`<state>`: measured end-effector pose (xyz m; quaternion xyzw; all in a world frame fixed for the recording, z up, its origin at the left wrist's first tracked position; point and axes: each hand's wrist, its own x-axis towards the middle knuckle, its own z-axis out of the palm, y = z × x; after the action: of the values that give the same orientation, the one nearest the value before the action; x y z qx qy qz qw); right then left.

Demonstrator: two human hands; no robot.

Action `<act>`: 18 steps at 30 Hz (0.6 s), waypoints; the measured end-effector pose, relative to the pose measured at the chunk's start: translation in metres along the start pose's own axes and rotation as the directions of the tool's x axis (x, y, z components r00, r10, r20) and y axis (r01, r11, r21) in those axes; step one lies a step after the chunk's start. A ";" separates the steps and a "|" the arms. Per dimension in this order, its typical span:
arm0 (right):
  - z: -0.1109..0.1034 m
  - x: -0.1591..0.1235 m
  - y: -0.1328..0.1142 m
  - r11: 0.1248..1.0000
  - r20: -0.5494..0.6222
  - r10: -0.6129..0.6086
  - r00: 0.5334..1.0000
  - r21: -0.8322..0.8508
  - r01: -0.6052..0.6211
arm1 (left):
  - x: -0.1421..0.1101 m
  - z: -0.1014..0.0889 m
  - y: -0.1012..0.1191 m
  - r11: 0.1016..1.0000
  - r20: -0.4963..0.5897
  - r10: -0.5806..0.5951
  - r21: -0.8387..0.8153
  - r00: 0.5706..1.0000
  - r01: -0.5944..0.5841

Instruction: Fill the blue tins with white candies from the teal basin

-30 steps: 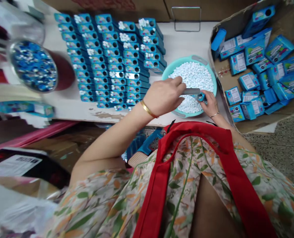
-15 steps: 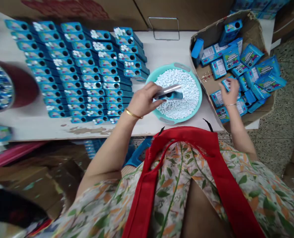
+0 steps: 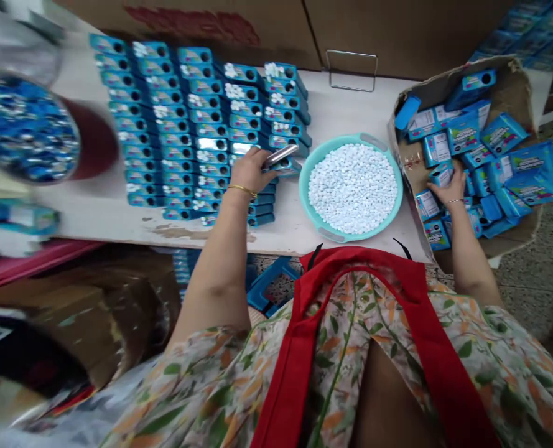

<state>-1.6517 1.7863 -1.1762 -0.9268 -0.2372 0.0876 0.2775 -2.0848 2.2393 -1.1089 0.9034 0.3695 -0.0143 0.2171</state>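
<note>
My left hand (image 3: 252,169) is closed around a small blue box (image 3: 289,165) and a shiny metal tool (image 3: 280,155), perhaps a scoop, which lies over the box. It hovers at the right-hand columns of upright blue boxes (image 3: 211,144), many with a round hole and white pellets on top. To its right sits a turquoise basin (image 3: 306,202) filled with white pellets (image 3: 353,186). Inside an open cardboard carton (image 3: 409,158), my right hand (image 3: 454,186) has its fingers around another small blue box (image 3: 441,174), among several scattered ones.
A dark red bucket (image 3: 92,137) of blue and silver wrapped pieces stands at the left end of the white table (image 3: 131,230). A wire handle (image 3: 352,70) lies by the brown cardboard (image 3: 397,31) along the back. More blue boxes (image 3: 532,34) are stacked at the far right.
My left hand has moved left from over the basin to the box columns with the box and metal tool. My right hand stays in the carton at a small box. The view has shifted left.
</note>
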 end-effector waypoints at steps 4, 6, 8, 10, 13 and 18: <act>-0.026 -0.033 -0.032 0.986 -0.074 -0.090 0.993 0.136 0.100 | 0.017 0.029 -0.005 0.990 -0.042 -0.016 -0.142 0.999 0.010; -0.037 -0.052 -0.054 0.951 -0.098 -0.161 0.982 0.252 0.181 | 0.013 0.034 -0.004 0.983 -0.124 -0.058 -0.180 0.991 0.035; -0.046 -0.072 -0.075 0.891 -0.077 -0.161 0.984 0.417 0.178 | -0.002 0.032 0.000 0.982 -0.187 -0.070 -0.187 0.980 0.034; -0.049 -0.091 -0.091 0.790 0.023 -0.154 0.988 0.603 0.109 | -0.027 0.027 0.008 0.987 -0.140 0.009 -0.157 0.990 -0.031; -0.040 -0.118 -0.104 0.633 0.216 -0.157 0.964 0.771 -0.070 | -0.075 0.022 0.031 0.979 0.146 0.198 -0.070 0.969 -0.190; -0.003 -0.151 -0.117 0.492 0.343 0.106 0.933 0.797 -0.349 | -0.127 0.057 0.101 0.971 0.420 0.162 0.092 0.893 -0.219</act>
<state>-1.8286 1.7974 -1.1040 -0.6779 -0.0716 0.3429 0.6463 -2.1015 2.0681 -1.0979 0.9248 0.2233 -0.2073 0.2278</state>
